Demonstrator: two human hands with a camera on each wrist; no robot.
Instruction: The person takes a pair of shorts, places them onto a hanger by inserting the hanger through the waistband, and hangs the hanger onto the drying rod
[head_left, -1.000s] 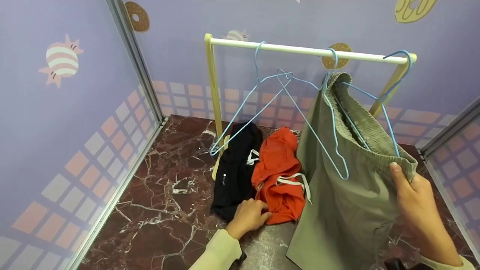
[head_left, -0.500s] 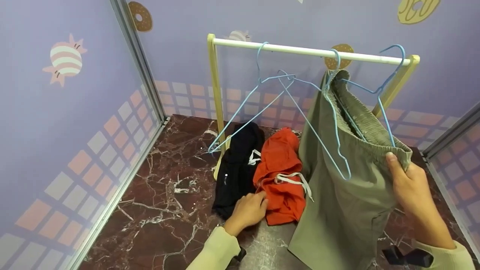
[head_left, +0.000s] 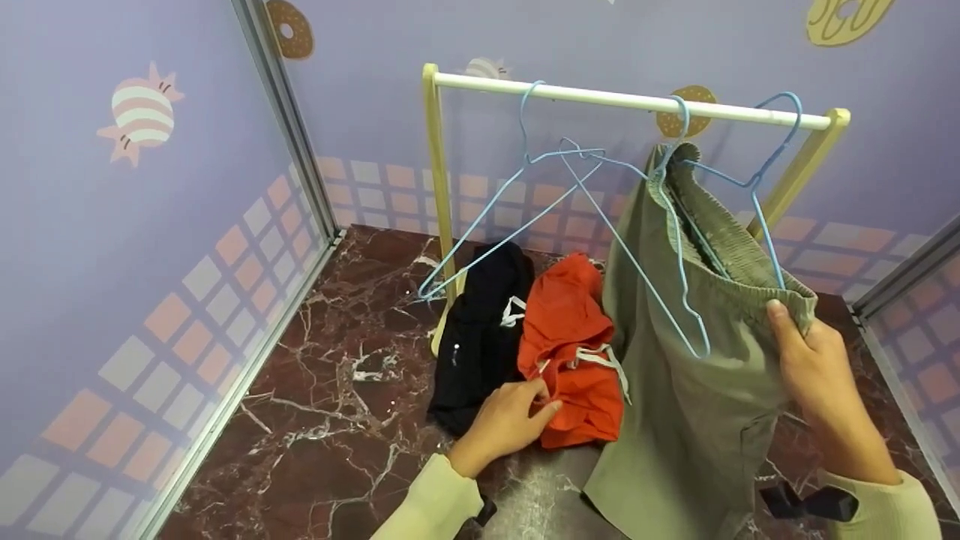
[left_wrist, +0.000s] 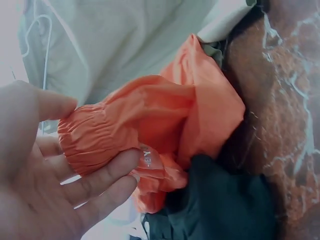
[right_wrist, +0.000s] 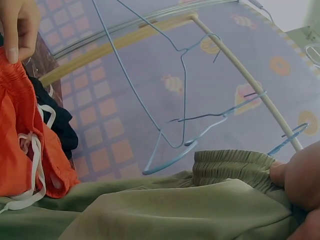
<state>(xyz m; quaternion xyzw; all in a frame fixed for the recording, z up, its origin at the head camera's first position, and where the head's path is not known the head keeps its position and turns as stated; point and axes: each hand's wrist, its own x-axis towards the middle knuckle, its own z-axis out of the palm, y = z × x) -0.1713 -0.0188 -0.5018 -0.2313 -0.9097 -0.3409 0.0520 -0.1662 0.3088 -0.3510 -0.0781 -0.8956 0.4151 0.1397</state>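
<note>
In the head view my right hand [head_left: 817, 367] grips the elastic waistband of grey-green pants [head_left: 697, 390], thumb on the outside. A blue wire hanger [head_left: 765, 217] sits inside that waistband, its hook overlapping the white rail of the clothes rack [head_left: 622, 97]. My left hand [head_left: 510, 416] is low at the near end of the orange shorts [head_left: 566, 322], which have a white drawstring. In the left wrist view the thumb and fingers pinch the gathered orange waistband [left_wrist: 90, 140]. Folded black clothing [head_left: 484, 330] lies just left of the orange shorts.
More blue hangers hang from the rail, one at the left [head_left: 499, 202] and one in the middle [head_left: 679, 225] that overlaps the pants. The rack's yellow wooden post [head_left: 439, 172] stands behind the black clothing. Dark red marbled surface [head_left: 337, 405] extends left to a metal-edged wall.
My right hand has shifted slightly left with the pants, and the hanger's hook has swung onto the rail. My left hand has moved right and taken hold of the orange waistband.
</note>
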